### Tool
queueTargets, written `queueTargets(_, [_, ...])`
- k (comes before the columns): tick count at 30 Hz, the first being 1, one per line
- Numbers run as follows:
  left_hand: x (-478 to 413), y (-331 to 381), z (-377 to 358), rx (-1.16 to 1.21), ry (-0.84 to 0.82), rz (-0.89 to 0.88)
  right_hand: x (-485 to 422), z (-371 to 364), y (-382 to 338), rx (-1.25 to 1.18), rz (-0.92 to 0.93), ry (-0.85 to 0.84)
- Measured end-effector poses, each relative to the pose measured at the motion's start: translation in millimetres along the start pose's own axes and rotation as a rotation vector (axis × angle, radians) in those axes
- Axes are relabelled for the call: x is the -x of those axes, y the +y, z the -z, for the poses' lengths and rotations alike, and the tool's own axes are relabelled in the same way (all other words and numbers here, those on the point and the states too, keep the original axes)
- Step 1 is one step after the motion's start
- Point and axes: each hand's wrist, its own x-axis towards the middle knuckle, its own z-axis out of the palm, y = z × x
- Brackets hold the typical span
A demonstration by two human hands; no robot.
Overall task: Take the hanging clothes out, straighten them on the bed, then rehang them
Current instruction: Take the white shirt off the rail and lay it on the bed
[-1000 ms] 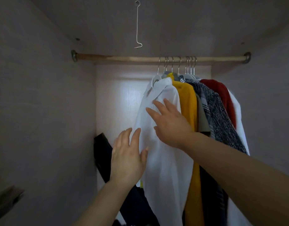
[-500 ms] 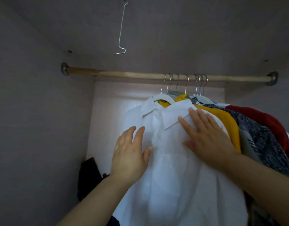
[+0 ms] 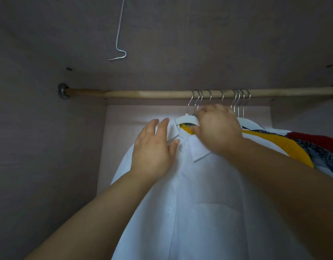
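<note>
Across the top of the wardrobe, the wooden rail (image 3: 162, 93) runs left to right, and every hanger hooks over its right half. The white shirt (image 3: 209, 203), frontmost in the row, hangs facing the camera; its lower part is cut off by the frame edge. A yellow garment (image 3: 282, 143) and darker clothes lie behind it to the right. The left hand (image 3: 154, 147) rests flat on the shirt's shoulder beside the collar, fingers straight. The right hand (image 3: 218, 130), nearer the rail, is curled over the white hanger (image 3: 186, 120) at the neck, with its fingertips hidden. The hanger hook (image 3: 189, 105) rises from just left of that grip to the rail, so the lift is judged to be upward first. Neighbouring hooks crowd close.
</note>
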Motion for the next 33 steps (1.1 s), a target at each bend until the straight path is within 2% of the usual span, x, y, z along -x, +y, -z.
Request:
queueTargets(4, [1.1,-10.0,-2.9,-0.015,-0.034,-0.046,-14.4,-9.7,-0.7,0.151,-0.002,-0.05])
queueTargets(7, [-2.5,-20.2,2.2,-0.029,-0.045,-0.067,-23.0,-5.3,-2.0,0.048,-0.036,-0.035])
queueTargets(10, [-14.7,-25.8,15.1,-0.018,-0.011,-0.071,-30.4,12.2,-3.6,-0.059,-0.055,0.084])
queueTargets(13, [-20.4,-28.5,30.1,0.004,0.092,-0.063,-29.5,35.0,-12.1,-0.153,-0.016,0.228])
queueTargets(16, [-11.3,-32.0,42.6,0.05,0.169,-0.048,-7.4,45.9,-27.9,-0.187,0.037,0.251])
queueTargets(23, [77.3,-48.8,52.4,0.14,0.073,0.032,69.5,52.4,-63.9,-0.35,0.131,0.18])
queueTargets(28, [150.8,-55.4,65.9,0.17,0.077,0.14,118.6,52.4,-91.5,-0.337,0.255,0.2])
queueTargets(33, [210.0,-50.9,92.9,0.136,0.05,0.235,162.0,53.6,-111.4,-0.419,0.335,0.113])
